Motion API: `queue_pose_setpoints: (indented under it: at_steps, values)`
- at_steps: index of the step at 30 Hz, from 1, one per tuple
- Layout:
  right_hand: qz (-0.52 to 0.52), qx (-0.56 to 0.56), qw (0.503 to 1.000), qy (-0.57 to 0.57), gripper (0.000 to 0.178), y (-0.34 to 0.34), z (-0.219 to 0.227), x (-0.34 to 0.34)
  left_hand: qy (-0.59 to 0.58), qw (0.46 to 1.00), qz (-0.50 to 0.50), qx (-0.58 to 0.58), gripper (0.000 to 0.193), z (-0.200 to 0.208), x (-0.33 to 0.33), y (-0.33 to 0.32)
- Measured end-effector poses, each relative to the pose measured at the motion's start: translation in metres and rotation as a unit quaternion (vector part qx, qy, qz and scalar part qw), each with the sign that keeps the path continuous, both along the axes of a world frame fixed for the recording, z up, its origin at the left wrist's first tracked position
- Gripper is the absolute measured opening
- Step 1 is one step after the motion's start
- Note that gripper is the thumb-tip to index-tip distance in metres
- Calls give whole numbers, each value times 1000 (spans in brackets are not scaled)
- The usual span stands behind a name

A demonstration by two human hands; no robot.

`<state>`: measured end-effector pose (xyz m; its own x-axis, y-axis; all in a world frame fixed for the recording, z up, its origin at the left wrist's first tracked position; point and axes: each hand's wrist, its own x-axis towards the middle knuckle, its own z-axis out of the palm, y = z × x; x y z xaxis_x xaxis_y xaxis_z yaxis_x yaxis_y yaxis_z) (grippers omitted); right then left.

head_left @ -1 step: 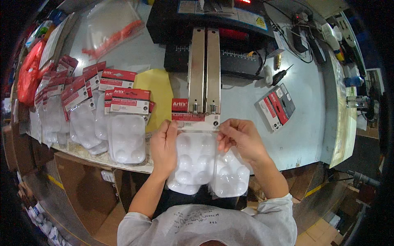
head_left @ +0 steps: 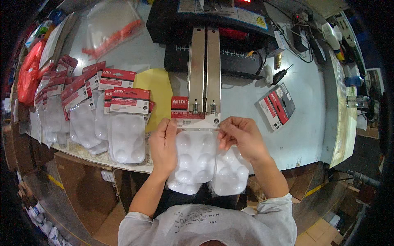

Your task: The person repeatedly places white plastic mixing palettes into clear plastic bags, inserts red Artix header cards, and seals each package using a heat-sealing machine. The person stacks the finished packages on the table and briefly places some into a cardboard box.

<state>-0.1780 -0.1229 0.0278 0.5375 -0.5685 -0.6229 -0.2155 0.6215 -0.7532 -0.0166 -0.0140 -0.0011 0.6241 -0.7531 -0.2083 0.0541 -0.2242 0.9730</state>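
Fingers [head_left: 232,130] of our left hand [head_left: 163,143] and right hand [head_left: 244,137] pinch the header card [head_left: 199,122], partly beneath the metal bars [head_left: 198,69]; uneven pulling could skew it.

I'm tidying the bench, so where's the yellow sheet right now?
In the head view, the yellow sheet lies left of centre, between the red-topped palette packs and the machine's metal bars, beyond the left hand.
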Motion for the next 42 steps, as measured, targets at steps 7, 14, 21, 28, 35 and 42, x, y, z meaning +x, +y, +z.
queue_pose_setpoints:
  at_steps: [7,14,21,28,35,42]
  values:
    - [-36,-45,998,-22,17,-5,-12,11,-98,995,-19,24,29,-19,13,-12]
    - [-60,-313,941,114,24,-27,0,-20,-246,951,-45,185,26,2,46,1]
    - [63,-561,662,493,103,-79,-49,-125,-564,776,57,278,38,34,77,32]
    - [73,-524,694,487,114,-90,-58,-132,-321,930,-151,93,22,-15,-8,51]
    - [59,-552,666,499,104,-79,-44,-120,219,974,-52,22,6,16,9,45]
    - [51,-576,651,492,99,-84,-45,-124,269,956,-109,-45,23,25,13,53]
